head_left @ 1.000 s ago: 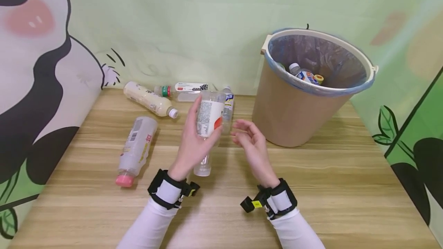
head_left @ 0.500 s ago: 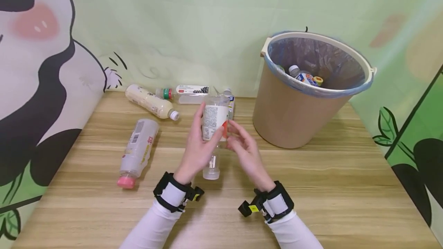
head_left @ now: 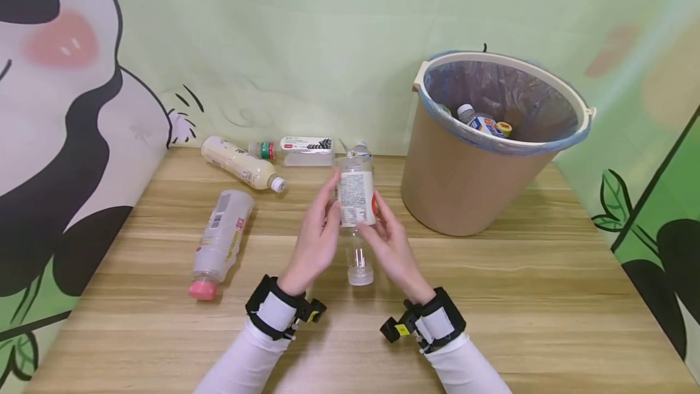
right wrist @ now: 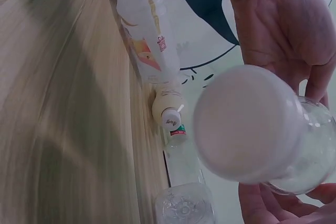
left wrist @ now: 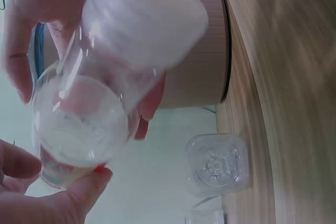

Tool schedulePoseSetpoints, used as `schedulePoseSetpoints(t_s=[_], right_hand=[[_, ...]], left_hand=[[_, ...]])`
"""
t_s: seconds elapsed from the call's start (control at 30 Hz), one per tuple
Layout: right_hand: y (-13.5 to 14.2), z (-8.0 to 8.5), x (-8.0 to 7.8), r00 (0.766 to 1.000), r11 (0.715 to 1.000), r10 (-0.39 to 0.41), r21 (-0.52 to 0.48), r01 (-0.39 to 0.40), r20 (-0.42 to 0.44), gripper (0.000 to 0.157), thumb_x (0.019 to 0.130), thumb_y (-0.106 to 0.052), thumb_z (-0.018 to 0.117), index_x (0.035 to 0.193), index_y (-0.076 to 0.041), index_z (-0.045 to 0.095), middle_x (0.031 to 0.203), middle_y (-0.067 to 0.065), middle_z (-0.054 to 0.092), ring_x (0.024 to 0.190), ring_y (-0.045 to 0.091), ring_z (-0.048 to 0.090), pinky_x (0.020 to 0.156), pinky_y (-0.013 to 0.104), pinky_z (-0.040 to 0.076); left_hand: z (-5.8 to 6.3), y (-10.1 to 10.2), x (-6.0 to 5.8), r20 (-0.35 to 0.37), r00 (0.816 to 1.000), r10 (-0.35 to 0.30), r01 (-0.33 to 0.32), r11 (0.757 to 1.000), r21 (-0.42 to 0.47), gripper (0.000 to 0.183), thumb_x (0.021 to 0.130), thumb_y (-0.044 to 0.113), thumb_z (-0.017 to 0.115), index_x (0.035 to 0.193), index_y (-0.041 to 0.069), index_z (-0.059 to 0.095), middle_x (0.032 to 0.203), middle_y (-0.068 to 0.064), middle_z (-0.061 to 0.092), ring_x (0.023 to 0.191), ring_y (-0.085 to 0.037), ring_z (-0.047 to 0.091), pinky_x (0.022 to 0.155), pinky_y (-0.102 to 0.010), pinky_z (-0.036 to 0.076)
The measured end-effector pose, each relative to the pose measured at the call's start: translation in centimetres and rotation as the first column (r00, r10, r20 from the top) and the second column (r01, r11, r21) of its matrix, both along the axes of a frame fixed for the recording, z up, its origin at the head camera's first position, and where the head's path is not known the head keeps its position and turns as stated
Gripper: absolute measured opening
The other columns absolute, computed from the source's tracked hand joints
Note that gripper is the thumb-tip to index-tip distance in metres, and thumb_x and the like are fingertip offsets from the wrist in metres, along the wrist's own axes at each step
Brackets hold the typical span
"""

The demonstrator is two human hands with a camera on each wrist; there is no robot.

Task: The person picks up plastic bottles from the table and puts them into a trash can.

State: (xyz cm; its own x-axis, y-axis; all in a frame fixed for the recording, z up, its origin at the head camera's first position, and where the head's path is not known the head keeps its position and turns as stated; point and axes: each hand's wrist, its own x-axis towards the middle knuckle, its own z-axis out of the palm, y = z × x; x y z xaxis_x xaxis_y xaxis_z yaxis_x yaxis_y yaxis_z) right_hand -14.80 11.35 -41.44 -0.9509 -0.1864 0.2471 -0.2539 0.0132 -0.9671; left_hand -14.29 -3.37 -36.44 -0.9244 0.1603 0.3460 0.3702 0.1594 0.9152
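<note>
Both hands hold a clear plastic bottle (head_left: 356, 199) above the table, its white cap (head_left: 361, 276) toward me and its base pointing away. The bottle's printed white label has a red patch on the right. My left hand (head_left: 314, 236) grips the left side, its thumb at the label's edge. On the other side my right hand (head_left: 395, 248) holds it, thumb on the label's lower part. In the left wrist view the see-through bottle body (left wrist: 79, 124) lies between the fingers of both hands; the right wrist view has the cap (right wrist: 247, 124) large in front.
On the wooden table (head_left: 306, 351) lie a pink-capped bottle (head_left: 221, 236), a cream bottle (head_left: 240, 164) and a clear bottle with a green-and-red neck label (head_left: 306, 151). Another bottle (head_left: 361, 149) lies behind the held one. A lined brown bin (head_left: 459, 181) with bottles inside stands right.
The bottle has moved right, carried by my left hand, and has turned so its red patch sits farther right. My right hand has come in from the side and taken hold of it.
</note>
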Motion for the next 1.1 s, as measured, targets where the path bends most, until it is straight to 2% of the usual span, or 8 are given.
schedulePoseSetpoints(t_s=[0.03,0.1,0.2,0.43,0.67,0.73,0.9,1.1], right_hand=[[0.0,0.0,0.0,1.000,1.000,0.003,0.001,-0.003,-0.002,0.071,0.094,-0.014,0.055,0.153,-0.016,0.015,0.150,0.013,0.032,0.126,0.031,0.045,0.099,0.040,0.044],[0.1,0.0,-0.1,1.000,1.000,0.004,0.000,-0.004,0.002,0.071,0.094,-0.016,0.055,0.153,-0.018,0.014,0.150,0.012,0.032,0.125,0.031,0.046,0.097,0.042,0.045],[0.5,0.0,-0.1,1.000,1.000,-0.002,0.001,0.002,0.008,0.072,0.095,-0.018,0.056,0.153,-0.021,0.014,0.148,0.011,0.034,0.124,0.031,0.047,0.094,0.044,0.047],[0.8,0.1,-0.2,1.000,0.998,0.015,-0.057,-0.014,0.021,0.075,0.093,-0.012,0.058,0.152,-0.023,0.014,0.147,0.010,0.035,0.123,0.030,0.048,0.096,0.043,0.047],[0.9,0.0,-0.3,0.998,0.998,-0.004,-0.060,0.007,0.060,0.077,0.093,-0.015,0.058,0.153,-0.020,0.011,0.150,0.011,0.030,0.120,0.033,0.050,0.090,0.043,0.051],[0.9,0.1,-0.2,0.998,0.998,-0.006,-0.067,0.011,0.067,0.076,0.094,-0.017,0.058,0.153,-0.021,0.010,0.150,0.011,0.029,0.118,0.034,0.052,0.089,0.045,0.051],[0.9,0.4,-0.1,0.995,0.996,-0.013,-0.085,0.022,0.099,0.076,0.093,-0.021,0.059,0.152,-0.028,0.011,0.149,0.009,0.030,0.115,0.034,0.053,0.087,0.050,0.051],[1.1,1.0,-0.1,0.994,0.991,-0.013,-0.128,0.027,0.106,0.074,0.094,-0.018,0.057,0.152,-0.028,0.013,0.144,0.010,0.036,0.110,0.038,0.055,0.078,0.049,0.055]], left_hand=[[0.1,0.0,0.0,0.005,1.000,0.000,0.000,1.000,0.003,0.052,0.098,-0.003,0.035,0.148,0.003,0.025,0.151,-0.016,0.030,0.092,-0.030,0.056,0.075,-0.044,0.053],[0.2,-0.1,0.1,0.004,1.000,-0.001,0.001,1.000,0.005,0.051,0.097,-0.003,0.038,0.147,0.002,0.028,0.148,-0.018,0.033,0.106,-0.031,0.055,0.082,-0.045,0.053],[0.3,0.0,0.1,0.001,1.000,0.006,-0.006,1.000,0.006,0.050,0.096,-0.004,0.042,0.145,0.002,0.033,0.145,-0.019,0.036,0.118,-0.033,0.050,0.089,-0.045,0.051],[-0.1,0.1,-0.2,-0.049,0.998,0.044,-0.044,0.999,0.016,0.048,0.091,-0.006,0.052,0.138,0.000,0.043,0.137,-0.020,0.043,0.112,-0.037,0.053,0.087,-0.044,0.052],[-3.0,-0.1,-2.1,-0.105,0.991,0.088,-0.087,0.996,0.013,0.044,0.091,0.000,0.055,0.134,0.008,0.049,0.133,-0.012,0.048,0.108,-0.030,0.056,0.084,-0.041,0.053],[-3.4,-0.2,-2.3,-0.111,0.990,0.092,-0.093,0.996,0.003,0.043,0.092,0.003,0.054,0.134,0.012,0.049,0.133,-0.009,0.049,0.108,-0.028,0.056,0.084,-0.040,0.053],[-3.6,-0.2,-2.4,-0.124,0.987,0.105,-0.107,0.994,-0.017,0.043,0.093,0.006,0.053,0.135,0.015,0.049,0.132,-0.006,0.050,0.108,-0.025,0.056,0.084,-0.041,0.053],[-3.0,0.0,-2.2,-0.156,0.982,0.110,-0.118,0.992,-0.047,0.045,0.092,0.000,0.053,0.136,0.008,0.048,0.133,-0.013,0.049,0.109,-0.031,0.055,0.086,-0.045,0.051]])
